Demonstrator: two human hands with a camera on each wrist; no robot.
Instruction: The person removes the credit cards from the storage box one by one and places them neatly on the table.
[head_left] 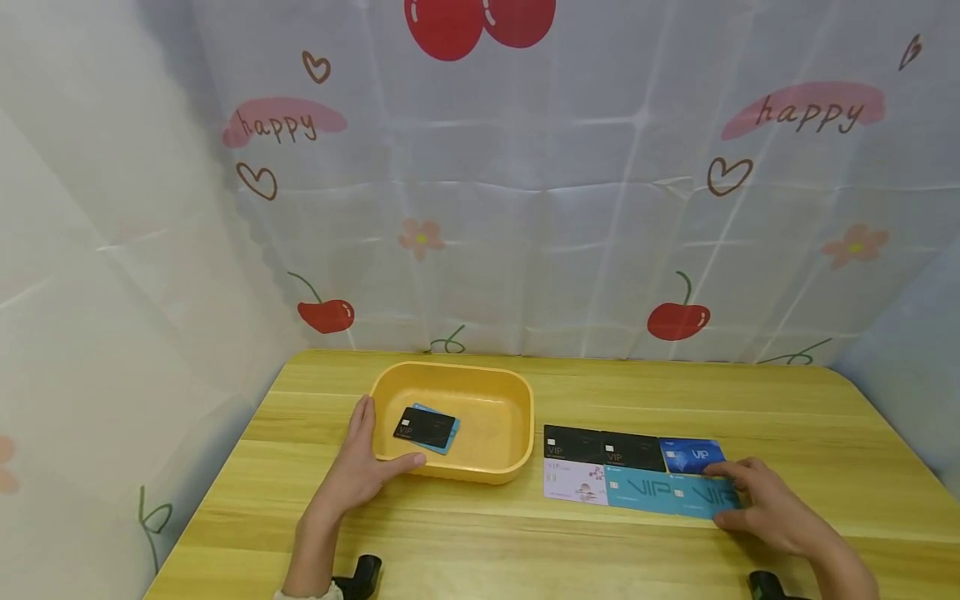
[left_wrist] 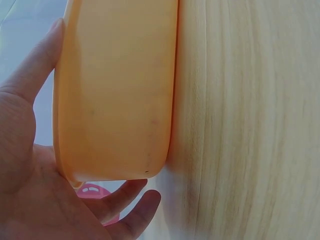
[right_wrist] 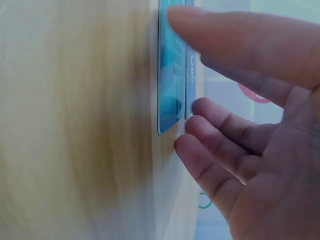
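Note:
A yellow plastic basin [head_left: 480, 477] stands left of centre, with a black VIP card [head_left: 426, 427] lying over a blue card [head_left: 442, 447] inside. My left hand [head_left: 358, 467] rests around its near-left corner, thumb along the front rim and fingers stretched along the left side. To the right, cards lie in two rows: two black cards [head_left: 632, 451] and a blue VIP card [head_left: 686, 455] behind, a pale floral card [head_left: 573, 482] and two teal VIP cards [head_left: 637, 488] in front. At the rightmost teal card my right hand [head_left: 776, 504] spreads thumb and fingers, fingertips close over its edges.
The wooden table [head_left: 465, 542] has a patterned curtain [head_left: 540, 250] behind it. Dark devices sit by each wrist, one at the left [head_left: 366, 575] and one at the right [head_left: 765, 585]. The basin's right wall stands close to the card rows.

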